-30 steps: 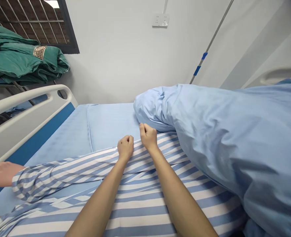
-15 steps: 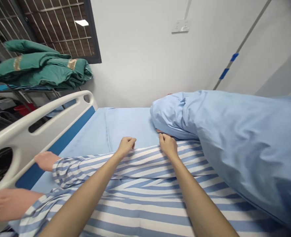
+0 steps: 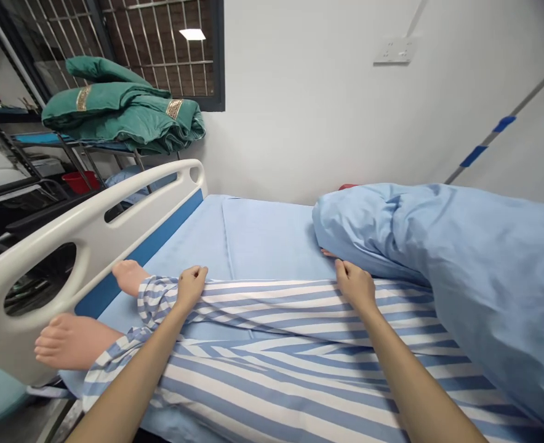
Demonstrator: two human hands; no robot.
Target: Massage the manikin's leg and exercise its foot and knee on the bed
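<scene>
Blue-and-white striped trousers (image 3: 272,307) cover the legs of a figure lying on the bed. My left hand (image 3: 191,286) is closed on the trousers' far edge near the ankle. Further up the same leg, my right hand (image 3: 356,284) grips that far edge beside the folded quilt. Between the two hands the cloth edge runs straight and taut. The far bare foot (image 3: 130,276) and the near bare foot (image 3: 76,341) look smooth, like a manikin's. A light blue quilt (image 3: 475,264) hides the upper body; a few fingertips (image 3: 328,253) show under its edge.
A white and blue bed end board (image 3: 92,227) stands beyond the feet. Light blue sheet (image 3: 272,237) lies between the legs and the wall. Green folded bedding (image 3: 124,111) rests on a rack under the barred window. A socket (image 3: 396,50) is on the wall.
My left hand has moved left along the trouser leg towards the ankle, and the far edge is now pulled straight. My right hand stays near the quilt. The view has shifted left.
</scene>
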